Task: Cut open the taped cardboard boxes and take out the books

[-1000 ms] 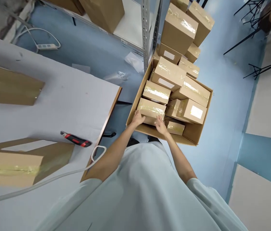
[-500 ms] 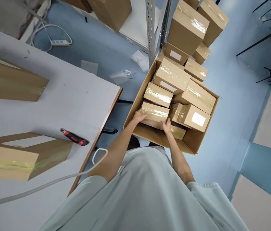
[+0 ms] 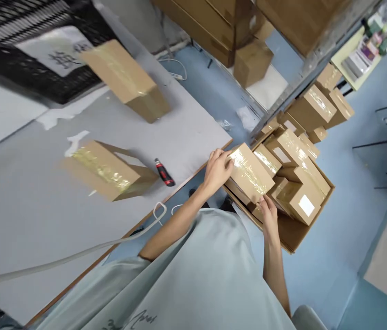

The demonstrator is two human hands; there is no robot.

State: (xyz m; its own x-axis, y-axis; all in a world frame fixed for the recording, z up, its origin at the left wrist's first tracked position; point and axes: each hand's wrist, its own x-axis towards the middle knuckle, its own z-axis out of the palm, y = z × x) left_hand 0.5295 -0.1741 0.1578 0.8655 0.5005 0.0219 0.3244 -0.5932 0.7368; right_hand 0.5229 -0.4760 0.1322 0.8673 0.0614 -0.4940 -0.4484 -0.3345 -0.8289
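I hold a box (image 3: 249, 170).
My left hand (image 3: 218, 170) and right hand (image 3: 269, 213) grip its ends over the carton's (image 3: 290, 234) edge, near the table (image 3: 195, 147); if my right hand slips, it could drop.

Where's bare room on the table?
Flat grey tabletop: between the slim red-and-black cutter and the brown-edged corner beside the carton; also between the two tape-sealed brown cardboard boxes. Crowded: that large open brown cardboard carton, holding many smaller taped boxes.
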